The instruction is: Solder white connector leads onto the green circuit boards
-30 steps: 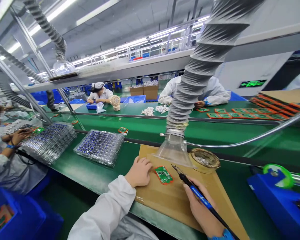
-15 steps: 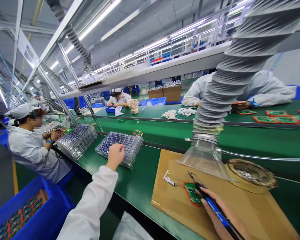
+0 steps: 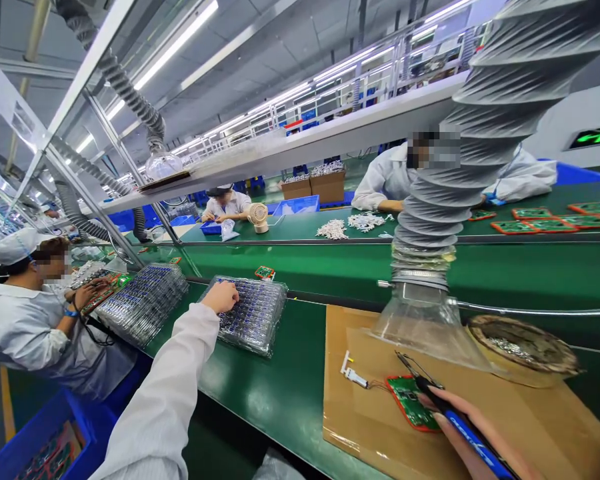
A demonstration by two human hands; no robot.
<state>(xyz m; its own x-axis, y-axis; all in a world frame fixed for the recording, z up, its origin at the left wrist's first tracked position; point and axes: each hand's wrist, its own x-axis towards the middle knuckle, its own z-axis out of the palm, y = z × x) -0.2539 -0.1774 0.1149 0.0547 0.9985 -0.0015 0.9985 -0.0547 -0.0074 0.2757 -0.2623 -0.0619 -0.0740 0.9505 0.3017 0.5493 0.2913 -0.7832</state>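
Note:
My left hand point(image 3: 222, 297) reaches over a stack of clear plastic trays point(image 3: 260, 320) filled with rows of small blue-and-silver parts. Its fingers are pinched together at the top tray; whatever is between them, if anything, is hidden. My right hand point(image 3: 463, 420) grips a blue-and-black soldering iron point(image 3: 463, 427), its thin metal end pointing up and left. Under that hand a green circuit board point(image 3: 411, 400) with a red-orange edge lies on a cardboard sheet point(image 3: 360, 427). Thin wires link the board to a small motor with white fittings point(image 3: 355, 378).
A fume hood point(image 3: 420, 320) on a grey hose hangs over the cardboard. Beside it sits a round dish point(image 3: 525, 347) with metal bits. Another tray stack point(image 3: 143, 300) stands left, by a seated co-worker point(image 3: 25, 300). A blue bin point(image 3: 75, 413) is lower left.
My left hand has shifted toward the left part of the tray stack, with its fingers now down at the top tray. The view has turned slightly right. My right hand keeps the soldering iron over the board.

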